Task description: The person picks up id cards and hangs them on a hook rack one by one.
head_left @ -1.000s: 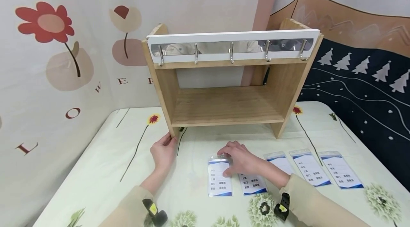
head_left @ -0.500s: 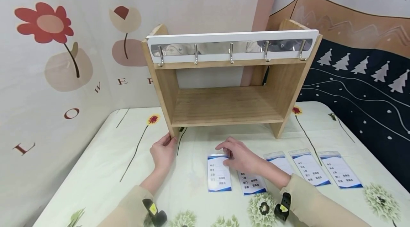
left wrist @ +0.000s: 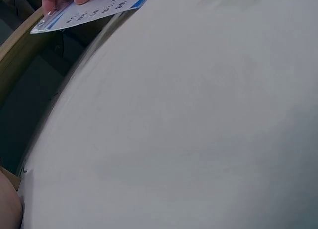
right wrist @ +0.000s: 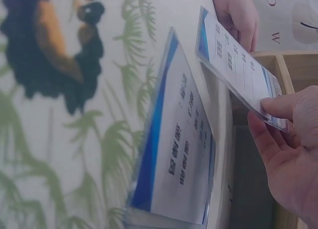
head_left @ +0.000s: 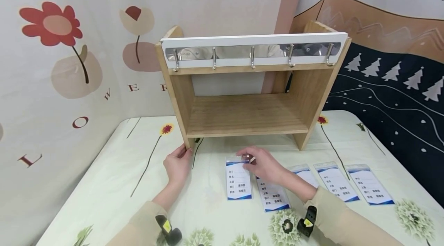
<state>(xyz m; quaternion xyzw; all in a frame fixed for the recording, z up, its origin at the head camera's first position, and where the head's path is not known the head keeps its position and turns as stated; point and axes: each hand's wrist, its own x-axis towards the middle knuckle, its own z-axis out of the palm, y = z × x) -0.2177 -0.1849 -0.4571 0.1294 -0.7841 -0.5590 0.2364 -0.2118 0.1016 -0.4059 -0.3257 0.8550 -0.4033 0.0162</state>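
Note:
In the head view my right hand [head_left: 266,165] pinches a plastic-sleeved name badge [head_left: 238,180] by its top end. The badge is white with blue bands and printed lines. Seen from the right wrist, the thumb lies on this badge [right wrist: 233,65] with the fingers under it, and its far end is raised off the cloth. My left hand [head_left: 177,164] holds the foot of the left side panel of a wooden rack [head_left: 248,113]. A white board [head_left: 232,63] across the rack's top front carries a metal strip with several hooks [head_left: 252,55].
A second badge [head_left: 273,196] lies beside the held one, partly under my right forearm. Further right are three more badges, the nearest [head_left: 305,174] partly covered by the arm, then a middle one [head_left: 335,182] and an outer one [head_left: 369,184]. A flower-patterned cloth [head_left: 114,169] covers the table.
My right hand has taken the badge by its top end and raised it slightly, shifting away from me toward the rack. The left hand stays at the rack's foot.

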